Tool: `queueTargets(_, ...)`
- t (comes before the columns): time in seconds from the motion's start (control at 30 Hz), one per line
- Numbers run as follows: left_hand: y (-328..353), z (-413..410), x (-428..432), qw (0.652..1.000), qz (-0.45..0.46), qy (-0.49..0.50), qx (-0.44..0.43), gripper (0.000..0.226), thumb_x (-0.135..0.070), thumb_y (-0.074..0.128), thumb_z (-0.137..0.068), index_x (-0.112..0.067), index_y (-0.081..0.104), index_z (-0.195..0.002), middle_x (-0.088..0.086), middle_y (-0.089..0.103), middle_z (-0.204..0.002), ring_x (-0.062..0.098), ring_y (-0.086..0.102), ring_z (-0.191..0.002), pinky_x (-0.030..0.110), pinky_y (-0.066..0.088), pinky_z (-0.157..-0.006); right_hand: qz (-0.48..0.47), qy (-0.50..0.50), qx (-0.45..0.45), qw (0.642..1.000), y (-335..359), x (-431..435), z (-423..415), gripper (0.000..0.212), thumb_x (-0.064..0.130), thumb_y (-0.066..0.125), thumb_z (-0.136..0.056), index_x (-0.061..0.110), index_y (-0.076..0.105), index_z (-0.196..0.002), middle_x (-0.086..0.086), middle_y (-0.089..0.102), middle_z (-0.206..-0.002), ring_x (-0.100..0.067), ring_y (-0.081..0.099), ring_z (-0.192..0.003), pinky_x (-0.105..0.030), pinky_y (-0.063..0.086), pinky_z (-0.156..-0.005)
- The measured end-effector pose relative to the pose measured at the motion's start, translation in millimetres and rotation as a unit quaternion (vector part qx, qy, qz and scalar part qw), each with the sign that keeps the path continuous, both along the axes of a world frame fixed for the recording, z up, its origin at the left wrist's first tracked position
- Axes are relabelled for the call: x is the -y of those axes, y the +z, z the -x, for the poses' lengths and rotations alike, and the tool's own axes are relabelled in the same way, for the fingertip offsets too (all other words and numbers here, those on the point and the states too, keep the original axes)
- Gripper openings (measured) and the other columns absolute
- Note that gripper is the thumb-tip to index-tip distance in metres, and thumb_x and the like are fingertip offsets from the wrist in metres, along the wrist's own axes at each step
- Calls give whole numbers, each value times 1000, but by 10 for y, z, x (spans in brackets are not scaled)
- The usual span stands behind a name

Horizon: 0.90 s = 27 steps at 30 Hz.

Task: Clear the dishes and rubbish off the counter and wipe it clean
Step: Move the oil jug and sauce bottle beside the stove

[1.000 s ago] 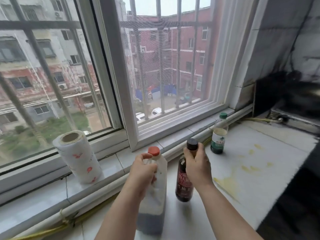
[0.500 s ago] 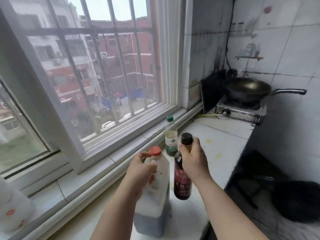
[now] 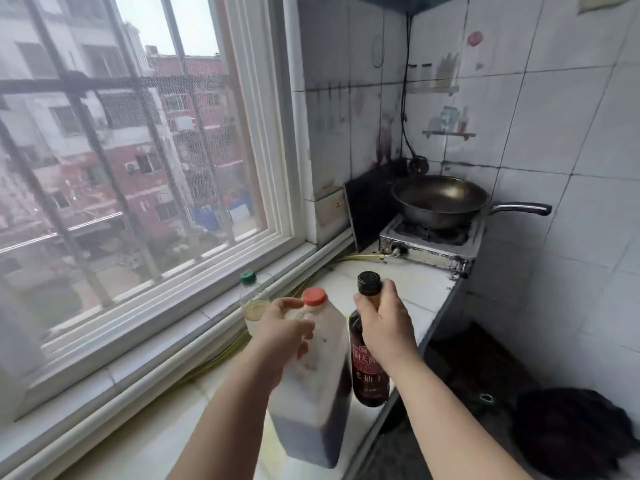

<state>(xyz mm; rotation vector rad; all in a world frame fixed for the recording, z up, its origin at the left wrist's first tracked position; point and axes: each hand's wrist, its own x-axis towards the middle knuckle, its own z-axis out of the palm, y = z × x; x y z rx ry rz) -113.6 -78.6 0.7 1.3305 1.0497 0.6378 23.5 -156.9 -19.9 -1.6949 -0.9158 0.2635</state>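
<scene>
In the head view, the left hand (image 3: 282,327) grips the handle of a large translucent plastic jug with a red cap (image 3: 313,379), while the right hand (image 3: 382,323) clasps the neck of a dark glass sauce bottle with a black cap (image 3: 369,368) just beside it, both above the white tiled surface (image 3: 408,289).

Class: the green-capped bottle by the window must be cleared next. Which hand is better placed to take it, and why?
Left. The left hand, gripping the jug, sits right beside the green-capped bottle. The right hand, holding the dark bottle, is farther off, with the jug between.
</scene>
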Motion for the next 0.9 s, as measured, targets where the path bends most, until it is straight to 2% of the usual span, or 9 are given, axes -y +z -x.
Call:
queueTargets(0.13,-38,-396,-163,1000,-1,-15,-15,35,6,57,-82,-16,54,-110,12,58,-67,17,48,-46,23,39,-41,15,-18,-8,1000,-62,-97,-371,18,29,53,-95,15,49,-104,-1,63,-94,-23,58,-91,-30,37,-71)
queueTargets(0.3,-127,-856,-488,999,2,-37,-20,34,5,57,-84,-16,53,-111,13,57,-71,17,48,-51,23,40,-41,33,-30,-21,999,-124,-344,-771,20,30,52,-95,14,49,-108,-2,64,-100,-24,58,-96,-36,44,-81)
queueTargets(0.47,-181,-1379,-993,999,7,-51,-14,35,6,55,-84,-15,53,-112,14,57,-73,18,48,-54,21,38,-39,44,-53,-13,998,-128,-763,-1219,21,29,52,-95,13,49,-109,-3,64,-101,-24,59,-97,-33,44,-78)
queueTargets(0.57,-156,-1643,-1265,998,5,-59,-10,37,6,53,-84,-14,52,-115,13,55,-74,18,46,-52,21,36,-38,41,-79,-16,996,-94,-988,-1435,28,31,52,-95,12,48,-115,-5,65,-105,-26,59,-101,-37,46,-84)
queueTargets(0.8,-202,-2214,-1780,998,1,-47,-42,39,6,54,-81,-15,52,-115,12,58,-73,15,44,-47,21,35,-36,16,-113,-44,992,-177,-1451,-1945,18,29,55,-93,14,48,-97,5,61,-85,-25,59,-90,-37,45,-76)
queueTargets(0.9,-210,-2422,-1946,997,-4,-32,-64,39,6,56,-80,-14,53,-113,12,59,-74,16,44,-47,21,35,-37,21,-99,-44,994,-238,-1632,-2176,15,28,56,-92,15,49,-97,3,60,-87,-24,59,-89,-36,46,-77)
